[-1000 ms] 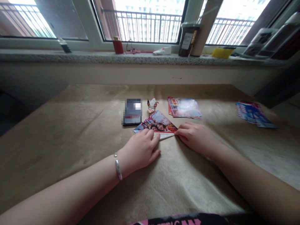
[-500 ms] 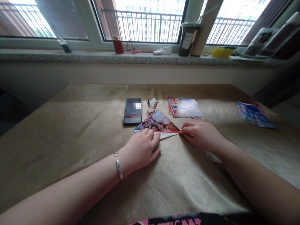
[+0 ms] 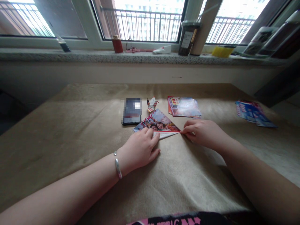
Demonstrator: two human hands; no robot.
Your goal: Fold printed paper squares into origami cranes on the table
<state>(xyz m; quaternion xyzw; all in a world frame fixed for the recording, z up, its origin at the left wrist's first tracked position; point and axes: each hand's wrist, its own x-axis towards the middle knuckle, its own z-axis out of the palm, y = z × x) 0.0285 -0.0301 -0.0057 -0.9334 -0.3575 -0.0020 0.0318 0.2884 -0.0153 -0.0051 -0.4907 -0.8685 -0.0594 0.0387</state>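
A colourful printed sheet (image 3: pixel 159 123), folded into a triangle, lies on the beige cloth-covered table (image 3: pixel 70 131). My left hand (image 3: pixel 139 148), with a silver bracelet on the wrist, rests on the sheet's near left part, fingers curled and pressing it down. My right hand (image 3: pixel 203 132) sits at the triangle's right tip, fingertips pinched against the fold's end. A small folded paper figure (image 3: pixel 152 103) stands just behind the sheet.
A dark phone (image 3: pixel 132 111) lies left of the sheet. A stack of printed leaflets (image 3: pixel 184 107) lies behind my right hand, and more leaflets (image 3: pixel 254 113) at the far right. The stone windowsill (image 3: pixel 93 57) holds a red cup (image 3: pixel 117 45), a dark jar (image 3: pixel 187 39) and a yellow box (image 3: pixel 222 51).
My right hand has slid to the right along the sheet's lower fold, from near the middle out to its right tip. My left hand has stayed in place.
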